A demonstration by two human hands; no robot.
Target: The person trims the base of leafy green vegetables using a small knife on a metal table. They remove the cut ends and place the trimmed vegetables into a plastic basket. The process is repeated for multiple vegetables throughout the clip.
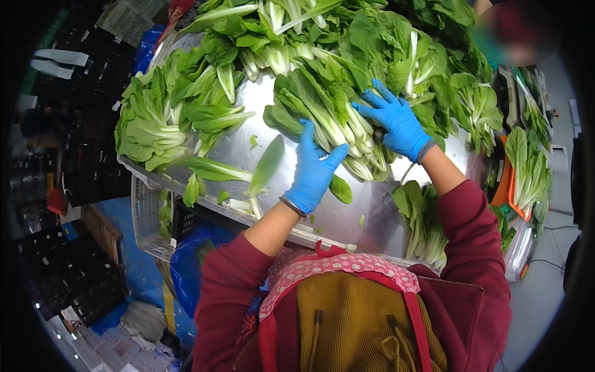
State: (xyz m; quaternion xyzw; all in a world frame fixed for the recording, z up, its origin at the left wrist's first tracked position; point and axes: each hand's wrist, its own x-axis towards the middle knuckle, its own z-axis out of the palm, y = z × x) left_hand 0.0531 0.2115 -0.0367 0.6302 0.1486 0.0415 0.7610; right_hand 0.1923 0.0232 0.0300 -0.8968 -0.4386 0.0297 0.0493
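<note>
A bunch of leafy greens with pale stems (332, 114) lies on the metal table (325, 214) before me, its stem ends towards the lower right. My left hand (314, 165), in a blue glove, is at the near left side of this bunch, thumb and fingers apart. On the bunch's right side rests my right hand (393, 121), also gloved in blue, its fingers spread over the stems and partly among the leaves. Some dark thing beside the right palm is mostly hidden. Loose leaves (267, 167) lie left of my left hand.
Heaped greens (372, 42) cover the table's far side, with another pile (158, 121) at the left. More greens (420, 223) lie near the right front edge. A white plastic crate (146, 214) and a blue bag (190, 269) are below left. An orange tray (504, 176) stands at right.
</note>
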